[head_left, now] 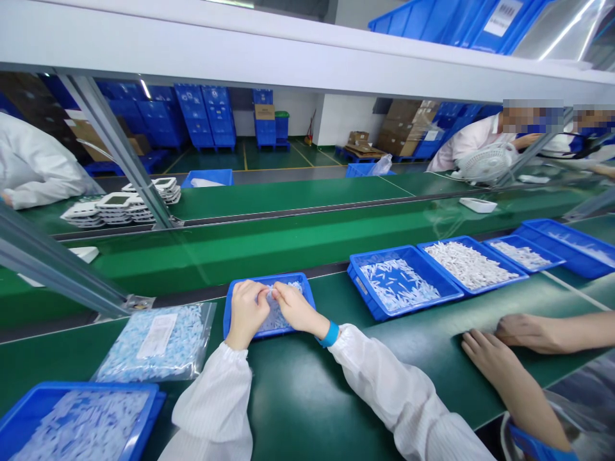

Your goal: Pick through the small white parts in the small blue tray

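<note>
Both my hands work over a small blue tray (237, 285) of tiny white parts on the green bench. My left hand (246, 312) is curled, its fingertips pinched together at the tray's middle. My right hand (296, 308), with a blue band at the wrist, meets it there, fingers pinched on a small white part (271, 292). The two hands touch at the fingertips. White sleeves cover both my arms.
A clear bag of white parts (158, 342) lies to the left, with a blue tray (81, 422) in front of it. Several blue trays (408, 282) of white parts line the right. A co-worker's two hands (504, 342) rest on the bench at right. Beyond runs a green conveyor (288, 237).
</note>
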A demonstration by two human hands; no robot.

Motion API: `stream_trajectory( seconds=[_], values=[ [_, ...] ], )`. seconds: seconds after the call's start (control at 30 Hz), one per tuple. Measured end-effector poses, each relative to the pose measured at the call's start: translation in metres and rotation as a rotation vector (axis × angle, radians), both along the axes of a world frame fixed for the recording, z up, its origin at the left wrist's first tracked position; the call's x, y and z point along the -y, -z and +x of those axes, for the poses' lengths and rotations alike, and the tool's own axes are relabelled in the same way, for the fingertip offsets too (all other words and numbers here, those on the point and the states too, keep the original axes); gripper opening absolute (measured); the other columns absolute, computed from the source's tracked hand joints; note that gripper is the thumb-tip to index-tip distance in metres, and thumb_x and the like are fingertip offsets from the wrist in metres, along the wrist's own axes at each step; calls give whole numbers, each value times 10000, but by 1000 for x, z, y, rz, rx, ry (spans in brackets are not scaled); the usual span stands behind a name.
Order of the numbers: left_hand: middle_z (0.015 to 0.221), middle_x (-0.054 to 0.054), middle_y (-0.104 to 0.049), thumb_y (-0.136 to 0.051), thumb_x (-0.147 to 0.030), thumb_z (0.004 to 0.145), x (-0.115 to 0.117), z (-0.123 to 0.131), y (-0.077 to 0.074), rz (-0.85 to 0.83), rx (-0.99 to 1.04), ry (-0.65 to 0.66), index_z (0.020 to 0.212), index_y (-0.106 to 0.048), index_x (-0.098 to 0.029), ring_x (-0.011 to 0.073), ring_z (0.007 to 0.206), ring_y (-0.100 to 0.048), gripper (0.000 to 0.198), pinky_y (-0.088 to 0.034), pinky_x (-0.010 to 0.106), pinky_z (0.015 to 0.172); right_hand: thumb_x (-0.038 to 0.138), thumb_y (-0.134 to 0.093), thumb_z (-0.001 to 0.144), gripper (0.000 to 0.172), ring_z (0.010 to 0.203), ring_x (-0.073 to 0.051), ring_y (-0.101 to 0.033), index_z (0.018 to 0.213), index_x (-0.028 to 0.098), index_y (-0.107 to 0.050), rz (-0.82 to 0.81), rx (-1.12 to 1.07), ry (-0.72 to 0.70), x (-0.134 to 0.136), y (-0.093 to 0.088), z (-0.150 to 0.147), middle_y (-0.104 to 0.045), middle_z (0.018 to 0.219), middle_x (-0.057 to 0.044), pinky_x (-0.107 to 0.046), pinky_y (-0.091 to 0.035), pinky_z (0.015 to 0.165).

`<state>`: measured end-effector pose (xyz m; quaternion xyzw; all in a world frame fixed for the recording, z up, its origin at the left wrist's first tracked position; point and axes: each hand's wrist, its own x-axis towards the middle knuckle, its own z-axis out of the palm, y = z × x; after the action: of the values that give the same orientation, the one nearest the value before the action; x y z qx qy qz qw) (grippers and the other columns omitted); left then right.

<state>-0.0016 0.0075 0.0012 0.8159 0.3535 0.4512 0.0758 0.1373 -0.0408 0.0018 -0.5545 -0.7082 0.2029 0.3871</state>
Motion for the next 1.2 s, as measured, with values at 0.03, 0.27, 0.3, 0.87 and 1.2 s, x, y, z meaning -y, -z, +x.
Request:
stream_trajectory(
  seconds=[0.03,0.27,0.3,0.87,1.2],
  values=[
    [671,13,-633,-482,-89,766,0,0,0,7,-4,13,648,-586,-198,167,695,-555,192,-399,331,726,223,-315,954,225,682,-152,-485,765,201,-437,8,13,4,0,0,0,-509,710,-9,-257,-336,650],
    [650,20,-584,-450,-74,762,0,0,4,29,-34,57,625,-547,-201,173,688,-525,211,-405,326,704,134,-336,905,203,648,-149,-483,743,198,-442,-16,29,3,2,-1,0,-507,669,-5,-253,-322,621],
    [647,20,-576,-444,-72,761,0,0,4,28,-43,65,625,-543,-202,174,689,-522,212,-404,326,704,130,-341,901,203,639,-147,-479,740,196,-445,-21,24,1,2,-1,0,-503,658,-2,-251,-318,613],
    [639,3,-569,-444,-65,770,4,3,-2,-9,15,79,630,-515,-202,161,675,-508,208,-383,328,702,317,-299,975,315,639,-129,-475,720,193,-435,9,-168,50,1,-3,-1,-498,671,11,-241,-326,618],
    [632,-3,-582,-462,-66,775,5,3,-2,40,40,50,647,-522,-198,157,662,-514,194,-386,337,706,337,-273,985,326,627,-122,-438,733,189,-419,33,-150,59,3,-5,-2,-471,678,15,-240,-306,602]
  ],
)
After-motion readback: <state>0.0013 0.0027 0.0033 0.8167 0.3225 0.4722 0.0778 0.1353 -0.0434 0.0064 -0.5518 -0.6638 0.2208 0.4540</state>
